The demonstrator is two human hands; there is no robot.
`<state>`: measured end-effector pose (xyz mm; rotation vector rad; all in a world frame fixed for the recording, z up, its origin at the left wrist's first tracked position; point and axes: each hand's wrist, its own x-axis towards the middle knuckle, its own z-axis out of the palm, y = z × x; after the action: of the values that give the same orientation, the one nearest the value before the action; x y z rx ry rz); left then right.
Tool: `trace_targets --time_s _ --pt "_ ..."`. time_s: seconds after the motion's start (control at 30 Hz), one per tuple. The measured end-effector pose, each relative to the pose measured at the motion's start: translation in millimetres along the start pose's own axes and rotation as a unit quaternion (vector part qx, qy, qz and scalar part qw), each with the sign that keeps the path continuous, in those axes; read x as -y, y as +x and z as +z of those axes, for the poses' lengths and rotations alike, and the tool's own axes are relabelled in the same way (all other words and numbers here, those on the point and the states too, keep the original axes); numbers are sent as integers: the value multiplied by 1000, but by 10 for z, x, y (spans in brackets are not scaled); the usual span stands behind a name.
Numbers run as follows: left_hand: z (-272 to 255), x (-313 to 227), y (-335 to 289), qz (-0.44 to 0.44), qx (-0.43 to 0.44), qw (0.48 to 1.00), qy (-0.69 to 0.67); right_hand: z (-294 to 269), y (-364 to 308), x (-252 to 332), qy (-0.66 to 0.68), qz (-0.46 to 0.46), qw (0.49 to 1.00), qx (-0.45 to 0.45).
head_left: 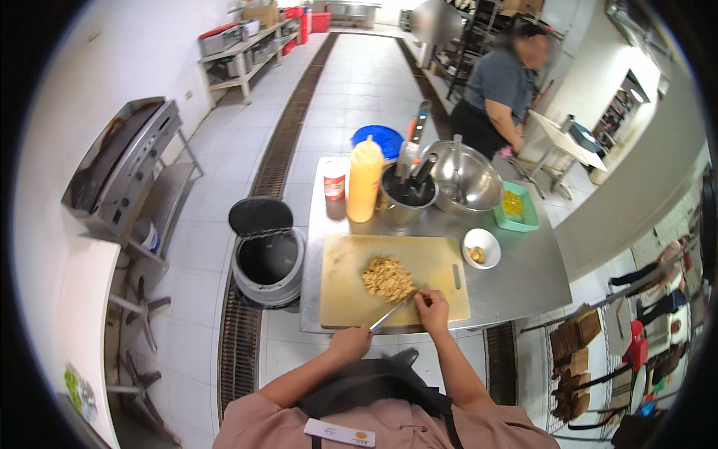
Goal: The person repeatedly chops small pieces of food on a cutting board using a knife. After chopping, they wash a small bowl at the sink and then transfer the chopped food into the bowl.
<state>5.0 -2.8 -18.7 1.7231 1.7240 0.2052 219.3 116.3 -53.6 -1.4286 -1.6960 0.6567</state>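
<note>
A pile of chopped light-brown food (pixel 387 278) lies on the yellowish cutting board (pixel 344 258). At the board's near edge, my left hand (pixel 350 344) is closed round one end of a knife (pixel 389 316). Its metal blade slants up and to the right, toward the pile. My right hand (pixel 431 308) is closed too, with fingertips pinched at the blade's far end, just beside the pile. Whether a bit of food is also between those fingers is hidden. To the board's right, a white bowl (pixel 488 241) holds a few similar pieces.
Behind the board stand an orange squeeze bottle (pixel 364 183), a red-and-white container (pixel 335 179), a metal pot of utensils (pixel 404 213) and a steel mixing bowl (pixel 486 183). A green tub (pixel 529 213) holds something yellow. An open bin (pixel 268 258) stands left of the table. A person (pixel 497 93) is beyond.
</note>
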Motion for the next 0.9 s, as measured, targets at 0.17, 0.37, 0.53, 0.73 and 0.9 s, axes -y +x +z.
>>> trace_targets --time_s 0.17,0.37,0.53,0.73,0.9 --pt "67 -63 -54 18 -11 1000 22 -14 21 -87 -19 -38 999 -17" --pt "37 -87 -76 19 -53 996 62 9 49 -60 -50 -32 998 27" --pt "11 -148 -113 39 -69 993 91 -27 15 -52 2 -15 1000 13" --pt "29 -214 -166 28 -58 995 82 -65 -31 -36 48 26 998 24" --pt "-7 -283 -249 12 -36 994 105 -19 -96 -38 43 12 999 -1"
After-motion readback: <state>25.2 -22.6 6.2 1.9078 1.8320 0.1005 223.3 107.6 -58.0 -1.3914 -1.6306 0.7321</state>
